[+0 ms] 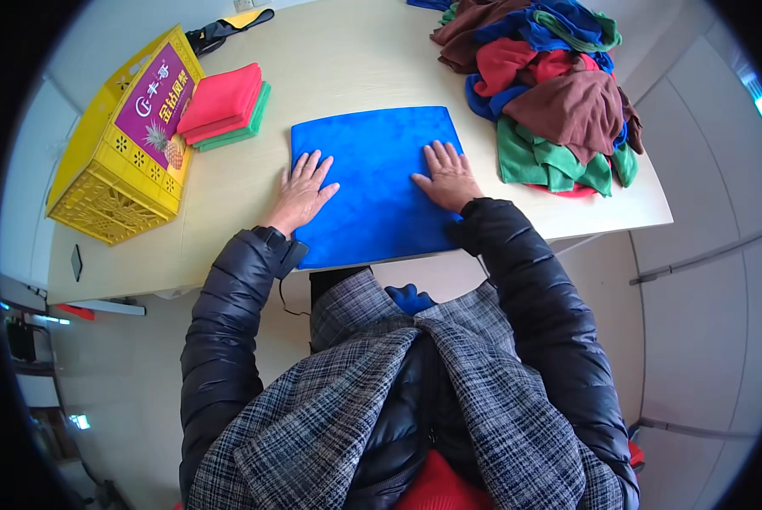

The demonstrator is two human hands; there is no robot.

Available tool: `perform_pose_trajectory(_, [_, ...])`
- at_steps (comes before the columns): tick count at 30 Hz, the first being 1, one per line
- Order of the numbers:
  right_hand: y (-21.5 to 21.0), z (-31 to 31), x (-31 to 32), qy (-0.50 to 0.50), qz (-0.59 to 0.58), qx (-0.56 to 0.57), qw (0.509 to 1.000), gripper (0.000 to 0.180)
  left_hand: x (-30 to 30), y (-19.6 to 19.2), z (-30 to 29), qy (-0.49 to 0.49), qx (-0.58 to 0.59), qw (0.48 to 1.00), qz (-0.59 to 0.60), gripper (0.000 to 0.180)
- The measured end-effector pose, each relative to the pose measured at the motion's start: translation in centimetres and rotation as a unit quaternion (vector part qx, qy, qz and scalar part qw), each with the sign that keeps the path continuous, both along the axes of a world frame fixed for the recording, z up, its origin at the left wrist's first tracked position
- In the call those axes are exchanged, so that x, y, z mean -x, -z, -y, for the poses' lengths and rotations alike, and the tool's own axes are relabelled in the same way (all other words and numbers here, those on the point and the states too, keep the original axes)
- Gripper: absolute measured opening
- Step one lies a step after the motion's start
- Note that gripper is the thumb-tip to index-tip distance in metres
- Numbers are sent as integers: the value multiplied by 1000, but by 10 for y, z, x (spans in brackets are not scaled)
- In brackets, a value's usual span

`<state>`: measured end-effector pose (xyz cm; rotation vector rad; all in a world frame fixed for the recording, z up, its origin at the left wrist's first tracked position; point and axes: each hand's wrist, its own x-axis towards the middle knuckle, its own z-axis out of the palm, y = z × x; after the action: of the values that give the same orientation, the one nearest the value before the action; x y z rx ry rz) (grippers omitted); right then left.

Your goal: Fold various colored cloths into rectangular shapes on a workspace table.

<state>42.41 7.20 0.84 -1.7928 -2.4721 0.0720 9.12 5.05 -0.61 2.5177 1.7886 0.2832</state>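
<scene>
Item: blue cloth [376, 183], spread flat at the near edge of the table [330, 59], front hem hanging slightly over. Left hand [303, 189] rests palm down on its left margin, right hand [447, 177] palm down on its right side; each grip is open, fingers splayed, holding nothing. Done, by the look of it: a small stack of folded cloths [224, 105], red over green, beside a yellow plastic crate [113, 161]. Left: a jumbled heap of cloths [551, 85], maroon, brown, blue, green, at the far right corner. Surface: pale wood laminate. Room: light grey floor and panelled walls.
</scene>
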Motion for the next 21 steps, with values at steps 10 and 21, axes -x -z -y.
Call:
perform_pose_trajectory(10, [-28, -48, -12, 21, 73, 8, 997, 77, 4, -31, -39, 13, 12, 999, -29, 68])
perform_pose_trajectory(21, [-5, -115, 40, -27, 23, 9, 999, 76, -14, -2, -94, -27, 9, 1000, 2, 70])
